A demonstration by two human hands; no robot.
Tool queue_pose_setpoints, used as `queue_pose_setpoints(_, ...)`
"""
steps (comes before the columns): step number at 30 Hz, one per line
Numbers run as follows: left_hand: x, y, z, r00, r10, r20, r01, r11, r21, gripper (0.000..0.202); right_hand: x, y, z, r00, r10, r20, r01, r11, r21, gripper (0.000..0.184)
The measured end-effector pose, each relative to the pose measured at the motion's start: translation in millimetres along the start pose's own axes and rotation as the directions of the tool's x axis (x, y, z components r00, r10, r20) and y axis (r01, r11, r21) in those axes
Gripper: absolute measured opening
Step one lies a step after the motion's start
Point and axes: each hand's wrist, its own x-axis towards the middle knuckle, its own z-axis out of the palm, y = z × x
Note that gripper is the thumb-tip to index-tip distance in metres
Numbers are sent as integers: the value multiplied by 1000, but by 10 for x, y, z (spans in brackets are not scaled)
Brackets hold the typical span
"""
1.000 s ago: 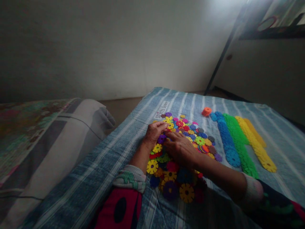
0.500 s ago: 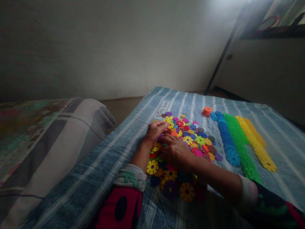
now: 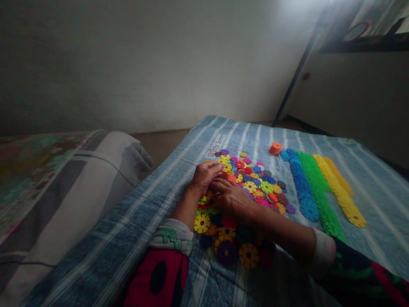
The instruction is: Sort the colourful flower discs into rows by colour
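Note:
A loose pile of notched plastic building discs (image 3: 251, 186) in mixed colours lies on the striped blue cloth. My left hand (image 3: 204, 177) is at the pile's left edge, its fingers curled and pressed together; whatever they may hold is hidden. Reaching across from the right, my right hand (image 3: 236, 200) rests low over the discs with its fingers apart and pointing toward my left hand. No disc shows in it. Nearer to me lie a yellow disc (image 3: 202, 223), a purple disc (image 3: 226, 253) and an orange-yellow disc (image 3: 249, 255).
To the right run overlapping rows of blue discs (image 3: 300, 183), green discs (image 3: 319, 196) and yellow discs (image 3: 339, 189). A short orange stack (image 3: 275, 148) stands beyond them. At left is a bed-like surface under a grey striped cover (image 3: 105, 170). A pale wall (image 3: 159, 64) rises behind.
The whole view has shifted slightly, so everything sits a little further left. Both hands keep nearly the same pose over the pile; the right fingers have moved only slightly.

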Motion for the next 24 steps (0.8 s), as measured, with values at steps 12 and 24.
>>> queue_pose_setpoints(12, 15, -15, -6, 1000, 1, -7, -1, 1000, -22, 21, -68, 45, -142, 998, -16, 59, 16, 1000, 7, 19)
queue_pose_setpoints(24, 12, -3, 2, 1000, -2, -9, 2, 1000, -10, 22, -50, 25, -118, 990, -136, 35, 138, 988, -63, 20)
